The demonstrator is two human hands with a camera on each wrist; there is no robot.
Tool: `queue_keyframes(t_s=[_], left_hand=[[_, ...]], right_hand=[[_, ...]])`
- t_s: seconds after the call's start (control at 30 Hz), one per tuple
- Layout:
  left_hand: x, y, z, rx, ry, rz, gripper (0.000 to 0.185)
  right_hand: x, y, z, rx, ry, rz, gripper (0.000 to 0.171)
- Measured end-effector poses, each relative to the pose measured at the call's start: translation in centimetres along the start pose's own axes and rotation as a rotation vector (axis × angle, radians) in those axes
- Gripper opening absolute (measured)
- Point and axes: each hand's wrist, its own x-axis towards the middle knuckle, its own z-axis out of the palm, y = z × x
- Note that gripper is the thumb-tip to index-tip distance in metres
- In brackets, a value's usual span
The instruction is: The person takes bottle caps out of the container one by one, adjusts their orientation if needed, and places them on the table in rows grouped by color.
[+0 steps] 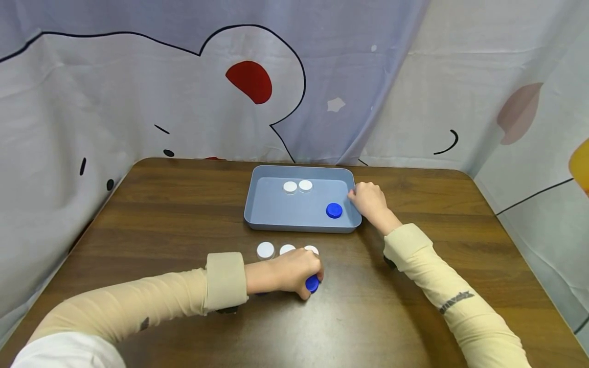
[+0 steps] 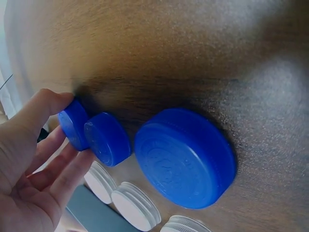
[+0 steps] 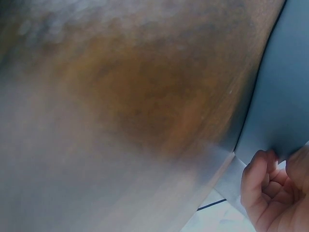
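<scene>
My left hand pinches a blue bottle cap between thumb and fingers, low over the table. Beside it stand a second blue cap and a nearer one; the hand hides most of these in the head view. Just beyond the hand, a row of white caps lies in front of the blue-grey tray. With curled fingers my right hand pinches the tray's right rim, as the right wrist view also shows. Two white caps and one blue cap lie inside the tray.
The brown wooden table extends around the tray, its back edge close behind it. A printed curtain hangs along the back and both sides. Both forearms wear beige sleeves.
</scene>
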Motion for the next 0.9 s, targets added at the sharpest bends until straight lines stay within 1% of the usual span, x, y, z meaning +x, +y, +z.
queue_keyframes(t_s=[0.3, 0.53, 0.9], left_hand=[[-0.13, 0.04, 0.02, 0.0, -0.002, 0.004, 0.026], [-0.18, -0.01, -0.08, 0.011, 0.005, 0.028, 0.026], [-0.18, 0.07, -0.36, 0.029, 0.001, 0.028, 0.034]], right_hand=[[-0.01, -0.03, -0.1, -0.005, -0.007, 0.0, 0.037], [-0.04, -0.03, -0.07, 0.004, 0.002, -0.002, 0.038], [-0.11, 0.0, -0.18, 0.01, 0.008, -0.005, 0.038]])
